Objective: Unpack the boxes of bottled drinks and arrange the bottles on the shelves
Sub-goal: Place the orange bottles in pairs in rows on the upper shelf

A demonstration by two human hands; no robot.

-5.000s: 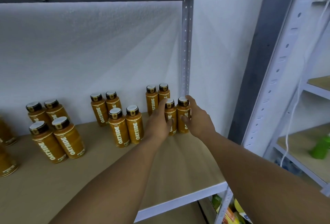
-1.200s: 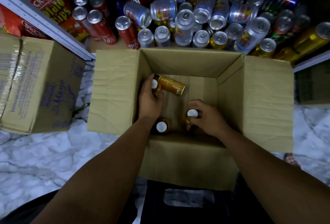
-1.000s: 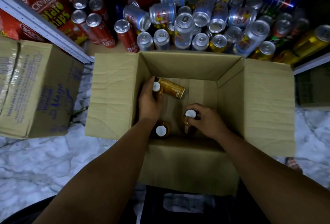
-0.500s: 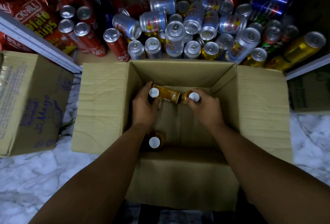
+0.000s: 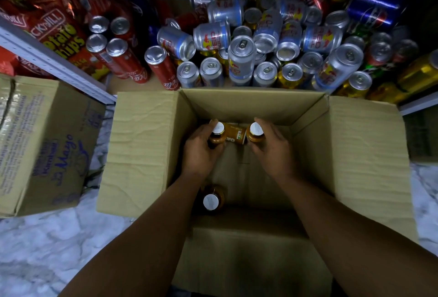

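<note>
An open cardboard box [image 5: 147, 149] stands on the floor below me. Both my hands are inside it. My left hand [image 5: 199, 152] grips an upright orange bottle [image 5: 216, 136] with a white cap. My right hand [image 5: 272, 149] grips a second upright orange bottle [image 5: 255, 134]. Between the two, a third orange bottle [image 5: 233, 134] lies on its side on the box bottom. Another upright bottle [image 5: 211, 199] stands near the box's front wall, beside my left forearm.
The bottom shelf [image 5: 123, 83] behind the box is packed with several silver, red and yellow drink cans [image 5: 241, 57] and chip packets [image 5: 57, 33]. A closed cardboard box [image 5: 42, 145] sits on the marble floor [image 5: 42, 249] at the left.
Five seconds ago my hands were at bottles on an upper shelf; now they are in the box. In the last second my right hand carried its bottle to the far end, beside the lying one.
</note>
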